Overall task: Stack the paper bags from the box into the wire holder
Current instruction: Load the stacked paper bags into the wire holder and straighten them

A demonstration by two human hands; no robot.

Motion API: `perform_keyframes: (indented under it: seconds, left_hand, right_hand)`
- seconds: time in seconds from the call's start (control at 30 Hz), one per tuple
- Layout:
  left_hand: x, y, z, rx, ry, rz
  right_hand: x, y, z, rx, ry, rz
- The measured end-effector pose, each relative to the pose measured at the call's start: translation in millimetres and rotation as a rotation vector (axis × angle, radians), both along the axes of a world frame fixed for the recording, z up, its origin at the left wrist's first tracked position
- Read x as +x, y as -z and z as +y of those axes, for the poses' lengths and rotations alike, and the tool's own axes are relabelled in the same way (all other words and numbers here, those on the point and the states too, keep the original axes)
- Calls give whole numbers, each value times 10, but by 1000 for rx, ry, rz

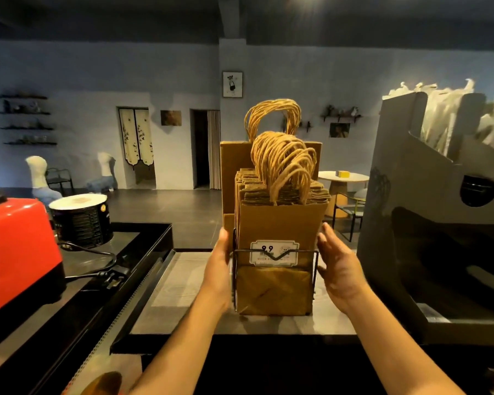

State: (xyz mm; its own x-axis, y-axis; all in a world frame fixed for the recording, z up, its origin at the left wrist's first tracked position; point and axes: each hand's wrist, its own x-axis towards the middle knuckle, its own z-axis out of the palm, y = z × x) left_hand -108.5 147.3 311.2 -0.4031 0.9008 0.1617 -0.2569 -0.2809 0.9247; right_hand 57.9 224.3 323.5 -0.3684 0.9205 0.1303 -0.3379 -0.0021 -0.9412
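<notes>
The wire holder [307,251] stands upright on the grey surface [183,280], straight ahead of the person, and is packed with brown paper bags [280,223] standing on edge. Their twisted cord handles [283,163] arch up in a thick bunch above the top edges. The front bag carries a white label [288,259] reading "9.9", crossed by the holder's front wire. A taller brown bag [234,155] stands at the back of the stack, with its own handles rising higher.

The left hand [220,263] lies flat against the holder's left side with its fingers straight and together, pointing up along the bags. The right hand [340,269] is held at the right side with its fingers straight and slightly spread. Its fingertips reach the right edge of the bags, though it is hard to tell whether the palm touches the wire. Neither hand curls round anything.

To the right, close beside the holder, stands a large grey cardboard box [411,209] with pale bags sticking out of its open top. On the left sit a red machine [17,252] and a black tin [82,220] with a white lid.
</notes>
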Motion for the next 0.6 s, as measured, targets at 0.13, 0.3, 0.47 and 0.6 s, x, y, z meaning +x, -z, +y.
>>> perform_keyframes:
  seconds: [0.13,0.3,0.47,0.6]
  left_hand:
    - [17,-588,-32,179,9,61]
    - [18,-849,75,193,95,112]
    - [-8,-824,185,208,101,53]
    - [3,-823,215,192,108,12]
  right_hand:
    - [-55,-438,54,55,10,9]
    - [-168,-671,131,-24,-35,25]
    - [-229,-627,245,-26,-79,44]
    - [-268,-611,275,-17,-98,47]
